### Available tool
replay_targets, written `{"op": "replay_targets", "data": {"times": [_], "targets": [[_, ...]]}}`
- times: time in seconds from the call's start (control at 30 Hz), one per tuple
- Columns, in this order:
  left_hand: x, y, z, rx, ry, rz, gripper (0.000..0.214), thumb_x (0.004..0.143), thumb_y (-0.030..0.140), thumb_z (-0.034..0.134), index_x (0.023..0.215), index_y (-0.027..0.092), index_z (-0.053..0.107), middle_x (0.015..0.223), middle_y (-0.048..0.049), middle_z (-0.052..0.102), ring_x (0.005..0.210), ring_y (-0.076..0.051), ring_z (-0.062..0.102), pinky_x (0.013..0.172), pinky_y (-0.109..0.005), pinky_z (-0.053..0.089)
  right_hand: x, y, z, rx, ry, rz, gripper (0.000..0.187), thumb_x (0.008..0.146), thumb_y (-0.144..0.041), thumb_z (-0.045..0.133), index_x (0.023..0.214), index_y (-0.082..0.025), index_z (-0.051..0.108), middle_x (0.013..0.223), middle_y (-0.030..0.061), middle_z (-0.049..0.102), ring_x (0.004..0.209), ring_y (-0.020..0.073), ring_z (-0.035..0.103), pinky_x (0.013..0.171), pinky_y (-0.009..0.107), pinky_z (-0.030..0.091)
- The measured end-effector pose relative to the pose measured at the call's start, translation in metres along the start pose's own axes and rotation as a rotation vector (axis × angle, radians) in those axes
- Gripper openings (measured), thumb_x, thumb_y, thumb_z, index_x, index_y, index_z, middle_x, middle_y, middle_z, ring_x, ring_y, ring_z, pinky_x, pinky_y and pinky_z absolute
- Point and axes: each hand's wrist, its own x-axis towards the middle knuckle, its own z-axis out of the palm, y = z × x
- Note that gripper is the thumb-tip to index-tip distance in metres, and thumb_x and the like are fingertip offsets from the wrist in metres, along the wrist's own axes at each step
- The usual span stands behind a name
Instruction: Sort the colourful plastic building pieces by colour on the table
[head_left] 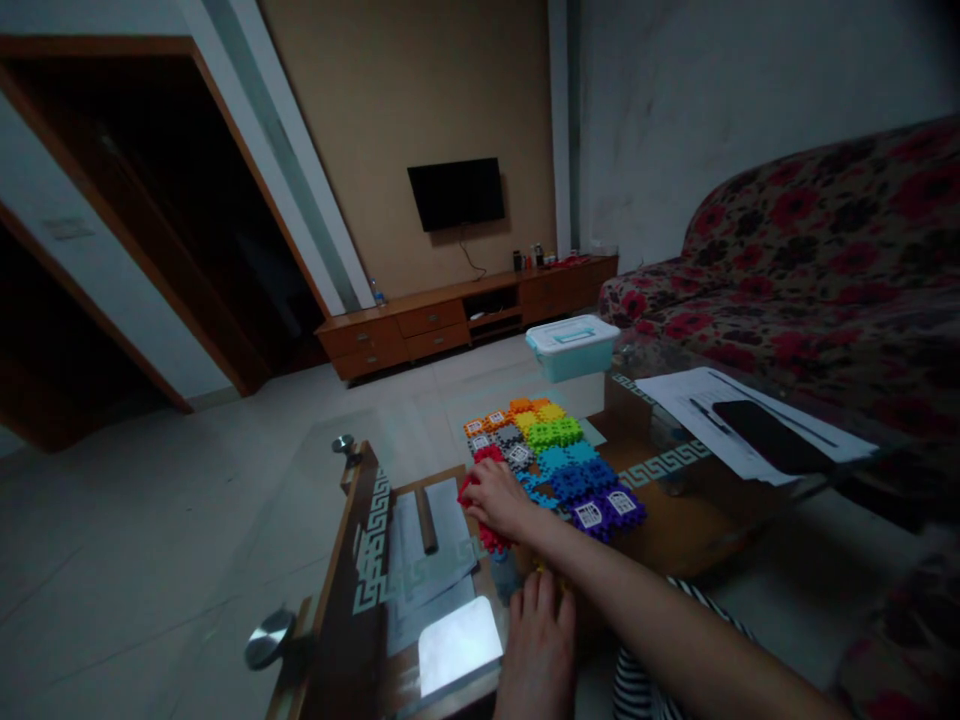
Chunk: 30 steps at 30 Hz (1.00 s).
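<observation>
On the glass table lies a group of colourful interlocking toy tiles (555, 433), sorted by colour from orange and yellow through green and blue to purple. My right hand (499, 498) reaches across to its left side, its fingers curled on a red tile (468, 490). More red tiles (491, 538) show just below that hand. Nearer to me, my left hand (541, 615) rests low at the table, fingers stretched forward beside a small dark grey object (505, 575). What lies under its fingertips is hidden. Some purple tiles (607, 512) bear white printed squares.
A turquoise box with a white lid (572, 347) stands behind the tiles. Papers (712, 420) with a pen and a black phone (769, 436) lie at the right. Left of the tiles are sheets and a brown stick (426, 520). A flowered sofa (810, 240) borders the right.
</observation>
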Motion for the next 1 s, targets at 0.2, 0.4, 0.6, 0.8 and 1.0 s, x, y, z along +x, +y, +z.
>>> {"op": "replay_targets", "data": {"times": [0.2, 0.4, 0.6, 0.8, 1.0], "targets": [[0.001, -0.004, 0.011, 0.022, 0.075, 0.033, 0.052, 0.086, 0.019, 0.058, 0.137, 0.023, 0.051, 0.142, -0.0145, 0.051, 0.128, -0.031, 0.048, 0.102, -0.050, 0.045, 0.000, 0.005, -0.003, -0.009, -0.032, 0.111, 0.024, 0.092, -0.037, 0.059, 0.104, -0.019, 0.070, 0.111, 0.0099, 0.061, 0.109, 0.0251, 0.048, 0.089, 0.039, 0.040], [0.004, -0.003, 0.025, 0.052, 0.097, 0.008, 0.052, 0.084, 0.016, 0.059, 0.135, 0.023, 0.052, 0.140, -0.0138, 0.051, 0.128, -0.032, 0.048, 0.101, -0.051, 0.046, 0.000, 0.007, -0.007, -0.006, -0.053, 0.111, 0.024, 0.090, -0.036, 0.062, 0.106, -0.020, 0.069, 0.112, 0.0094, 0.060, 0.110, 0.0254, 0.047, 0.090, 0.038, 0.039], [0.002, -0.005, 0.018, 0.044, 0.105, 0.037, 0.047, 0.087, 0.019, 0.056, 0.134, 0.022, 0.053, 0.139, -0.0143, 0.051, 0.125, -0.031, 0.049, 0.100, -0.050, 0.046, -0.001, 0.002, -0.008, -0.014, -0.057, 0.136, 0.025, 0.088, -0.037, 0.064, 0.107, -0.021, 0.068, 0.113, 0.0096, 0.060, 0.112, 0.0269, 0.046, 0.092, 0.041, 0.037], [0.002, -0.002, 0.020, 0.021, 0.145, 0.013, 0.045, 0.085, 0.019, 0.058, 0.129, 0.023, 0.056, 0.133, -0.0112, 0.053, 0.122, -0.029, 0.049, 0.100, -0.049, 0.045, 0.002, -0.008, -0.010, -0.028, -0.015, 0.235, 0.037, 0.083, -0.046, 0.068, 0.107, -0.018, 0.068, 0.114, 0.0134, 0.060, 0.114, 0.0298, 0.045, 0.093, 0.043, 0.038], [0.005, -0.003, 0.025, 0.005, 0.119, 0.009, 0.047, 0.084, 0.022, 0.061, 0.130, 0.024, 0.055, 0.127, -0.0101, 0.055, 0.120, -0.030, 0.049, 0.098, -0.048, 0.046, 0.007, -0.017, -0.010, -0.071, -0.013, 0.295, 0.035, 0.081, -0.042, 0.070, 0.105, -0.016, 0.069, 0.113, 0.0152, 0.061, 0.112, 0.0308, 0.046, 0.095, 0.044, 0.037]]}}
